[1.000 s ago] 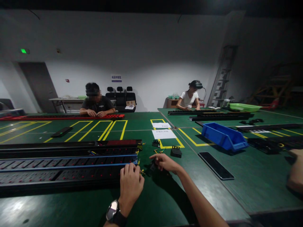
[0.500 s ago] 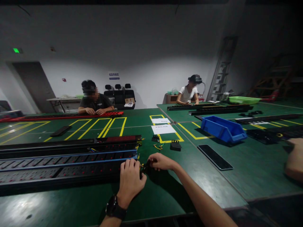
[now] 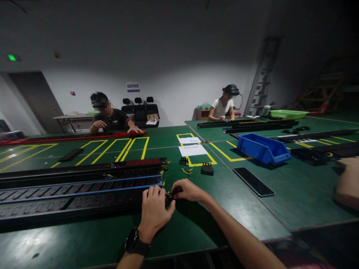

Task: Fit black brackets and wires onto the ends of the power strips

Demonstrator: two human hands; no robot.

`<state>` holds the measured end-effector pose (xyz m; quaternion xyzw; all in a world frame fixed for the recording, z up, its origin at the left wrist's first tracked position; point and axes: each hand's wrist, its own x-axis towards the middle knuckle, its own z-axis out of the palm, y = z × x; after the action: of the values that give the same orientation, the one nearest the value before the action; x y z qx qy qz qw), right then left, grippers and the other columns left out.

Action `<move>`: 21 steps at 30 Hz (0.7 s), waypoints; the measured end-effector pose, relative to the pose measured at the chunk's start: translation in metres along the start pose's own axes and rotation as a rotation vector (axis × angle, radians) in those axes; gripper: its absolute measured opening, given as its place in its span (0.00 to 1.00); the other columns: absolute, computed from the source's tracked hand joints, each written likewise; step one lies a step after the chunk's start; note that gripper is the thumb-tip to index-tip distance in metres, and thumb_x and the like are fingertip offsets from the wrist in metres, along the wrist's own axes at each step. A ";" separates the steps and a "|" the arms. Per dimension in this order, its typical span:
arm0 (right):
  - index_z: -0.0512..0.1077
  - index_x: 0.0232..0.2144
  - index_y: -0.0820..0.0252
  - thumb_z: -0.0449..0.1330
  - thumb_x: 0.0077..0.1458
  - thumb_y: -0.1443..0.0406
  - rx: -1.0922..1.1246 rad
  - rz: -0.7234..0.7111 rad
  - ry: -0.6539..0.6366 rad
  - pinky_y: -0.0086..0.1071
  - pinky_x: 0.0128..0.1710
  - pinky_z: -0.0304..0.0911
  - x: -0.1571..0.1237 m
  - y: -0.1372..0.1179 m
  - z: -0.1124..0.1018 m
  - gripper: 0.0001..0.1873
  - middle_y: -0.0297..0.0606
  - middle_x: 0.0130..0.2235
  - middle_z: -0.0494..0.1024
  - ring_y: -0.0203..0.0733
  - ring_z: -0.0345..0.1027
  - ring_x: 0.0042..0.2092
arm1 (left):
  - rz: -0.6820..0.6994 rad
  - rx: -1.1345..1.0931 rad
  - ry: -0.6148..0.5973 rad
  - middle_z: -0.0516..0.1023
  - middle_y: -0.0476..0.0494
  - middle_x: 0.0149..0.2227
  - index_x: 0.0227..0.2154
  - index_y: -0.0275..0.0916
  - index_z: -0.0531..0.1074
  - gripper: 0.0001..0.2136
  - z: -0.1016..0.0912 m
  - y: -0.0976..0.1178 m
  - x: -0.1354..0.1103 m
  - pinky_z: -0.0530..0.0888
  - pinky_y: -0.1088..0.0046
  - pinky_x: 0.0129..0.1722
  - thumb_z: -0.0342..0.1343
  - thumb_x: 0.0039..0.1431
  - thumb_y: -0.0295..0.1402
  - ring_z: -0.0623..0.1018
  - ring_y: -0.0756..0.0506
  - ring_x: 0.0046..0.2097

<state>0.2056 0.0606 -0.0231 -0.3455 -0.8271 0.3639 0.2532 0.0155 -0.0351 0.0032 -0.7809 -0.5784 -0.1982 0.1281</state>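
Rows of long black power strips (image 3: 106, 199) with red dots lie on the left of the green table, two blue edges running along them. My left hand (image 3: 156, 209), a black watch on its wrist, is curled over the right end of the nearest strip. Just past that end, my right hand (image 3: 188, 189) pinches a small black end piece (image 3: 176, 191), mostly hidden by the fingers. Yellow wires (image 3: 168, 195) show between the two hands. Beyond my hands lie a short yellow-green wire (image 3: 186, 171) and two small black end pieces, one a black block (image 3: 207, 169).
A phone (image 3: 253, 181) and a blue bin (image 3: 263, 149) stand to the right. White paper sheets (image 3: 193, 150) lie within yellow tape lines. A person's arm (image 3: 349, 183) enters at the right edge. Two people sit across the table, one at a red strip (image 3: 117, 134).
My right hand has shifted slightly left, closer to my left hand, with the small black end piece. Across the table, the left person's hands have spread apart along the red strip.
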 end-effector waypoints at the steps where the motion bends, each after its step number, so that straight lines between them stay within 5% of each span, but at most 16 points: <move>1: 0.80 0.37 0.60 0.67 0.48 0.71 0.037 -0.002 0.009 0.26 0.33 0.64 0.001 -0.001 0.002 0.11 0.32 0.32 0.80 0.36 0.72 0.32 | -0.002 0.005 0.000 0.75 0.38 0.41 0.38 0.38 0.76 0.14 0.001 0.000 0.000 0.62 0.59 0.47 0.54 0.61 0.43 0.70 0.38 0.46; 9: 0.77 0.39 0.59 0.66 0.48 0.74 -0.050 -0.061 0.200 0.26 0.35 0.62 0.006 -0.004 0.020 0.14 0.31 0.32 0.78 0.36 0.70 0.34 | -0.014 0.034 0.012 0.74 0.40 0.40 0.38 0.39 0.76 0.10 0.005 -0.002 0.001 0.62 0.59 0.47 0.54 0.62 0.38 0.70 0.39 0.45; 21: 0.76 0.39 0.57 0.66 0.54 0.71 -0.287 -0.094 0.228 0.27 0.37 0.59 0.003 -0.006 0.026 0.09 0.34 0.36 0.74 0.38 0.68 0.37 | -0.034 0.049 -0.006 0.75 0.40 0.40 0.37 0.39 0.76 0.08 0.008 -0.002 0.002 0.62 0.59 0.47 0.52 0.62 0.32 0.70 0.39 0.45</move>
<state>0.1844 0.0487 -0.0333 -0.3783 -0.8517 0.1883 0.3099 0.0150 -0.0291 -0.0025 -0.7682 -0.5966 -0.1839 0.1419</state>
